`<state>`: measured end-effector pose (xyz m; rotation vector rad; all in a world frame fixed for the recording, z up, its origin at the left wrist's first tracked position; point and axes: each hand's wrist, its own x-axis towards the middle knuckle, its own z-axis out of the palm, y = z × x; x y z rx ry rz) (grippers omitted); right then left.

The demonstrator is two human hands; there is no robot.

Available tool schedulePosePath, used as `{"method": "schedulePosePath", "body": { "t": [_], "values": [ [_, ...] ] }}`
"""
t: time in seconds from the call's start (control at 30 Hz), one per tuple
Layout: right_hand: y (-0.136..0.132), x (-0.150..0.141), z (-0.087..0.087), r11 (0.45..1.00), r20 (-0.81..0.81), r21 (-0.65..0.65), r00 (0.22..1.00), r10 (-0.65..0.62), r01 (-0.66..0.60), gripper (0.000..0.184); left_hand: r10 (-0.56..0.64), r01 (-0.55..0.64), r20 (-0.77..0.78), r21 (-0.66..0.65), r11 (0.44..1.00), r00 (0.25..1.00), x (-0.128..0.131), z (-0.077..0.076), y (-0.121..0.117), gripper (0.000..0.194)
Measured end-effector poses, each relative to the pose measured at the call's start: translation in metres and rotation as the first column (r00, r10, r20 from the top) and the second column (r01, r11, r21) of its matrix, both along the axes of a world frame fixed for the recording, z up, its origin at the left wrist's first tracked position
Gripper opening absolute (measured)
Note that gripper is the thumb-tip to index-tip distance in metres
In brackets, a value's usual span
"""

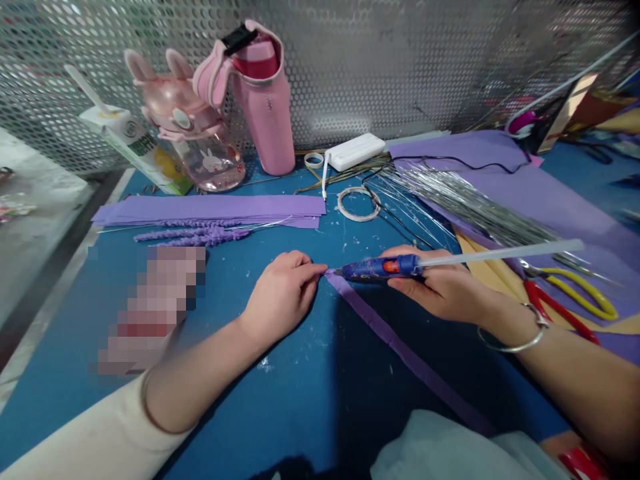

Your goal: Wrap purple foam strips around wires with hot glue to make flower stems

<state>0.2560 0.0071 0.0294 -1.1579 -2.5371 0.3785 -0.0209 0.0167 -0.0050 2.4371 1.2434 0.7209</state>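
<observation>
My left hand [283, 293] is closed in a pinch on the end of a long purple paper strip [400, 343] that runs diagonally toward me across the blue table [235, 393]. My right hand [440, 287] grips a blue hot glue gun [383, 268] with a clear glue stick [500, 254] sticking out of its back. The gun's nozzle points left and touches the strip's end right beside my left fingertips. A silver bangle sits on my right wrist.
Purple paper strips [210, 210] and finished purple lavender-like stems [195, 235] lie at the left. Pink bottles [265, 100], a drink carton [133, 143], tape rolls [357, 203], a white power bank [355, 151], silver wires [465, 200], yellow pliers [580, 290] and red-handled scissors [555, 310] surround the spot. A perforated metal wall stands behind.
</observation>
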Motion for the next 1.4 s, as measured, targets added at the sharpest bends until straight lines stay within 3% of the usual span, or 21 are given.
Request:
{"method": "schedulePosePath", "body": {
  "t": [0.13, 0.33, 0.57, 0.77, 0.93, 1.17, 1.4],
  "values": [
    [-0.001, 0.001, 0.003, 0.999, 0.008, -0.044, 1.000, -0.002, 0.003, 0.020, -0.005, 0.005, -0.004, -0.001, 1.000, 1.000, 0.000, 0.000, 0.000, 0.026],
    [0.002, -0.002, -0.002, 0.998, 0.026, 0.051, 0.999, -0.034, 0.033, 0.027, 0.004, -0.004, -0.003, -0.001, 1.000, 1.000, 0.000, 0.000, -0.001, 0.027],
    [0.001, 0.000, 0.005, 0.998, 0.113, 0.045, 0.992, -0.048, 0.043, 0.033, -0.001, 0.001, -0.003, 0.000, 1.000, 1.000, 0.000, 0.001, 0.000, 0.026],
    [0.001, -0.003, 0.001, 0.994, 0.083, 0.108, 0.996, -0.038, 0.029, 0.030, 0.004, -0.004, -0.003, -0.007, 1.000, 1.000, -0.001, 0.000, 0.000, 0.026],
    [0.000, -0.001, 0.003, 0.999, 0.098, 0.033, 0.995, -0.033, 0.030, 0.030, 0.002, -0.002, -0.005, -0.010, 1.000, 1.000, 0.000, -0.001, 0.001, 0.027],
    [0.004, 0.010, 0.016, 0.998, 0.055, -0.047, 0.998, 0.033, -0.030, 0.024, 0.011, -0.012, -0.023, -0.016, 1.000, 1.000, 0.001, 0.001, -0.001, 0.027],
    [0.028, 0.022, 0.041, 0.988, 0.070, 0.042, 0.987, 0.148, -0.151, 0.044, 0.039, -0.042, -0.063, -0.043, 0.998, 0.997, 0.002, 0.006, -0.003, 0.029]
  ]
}}
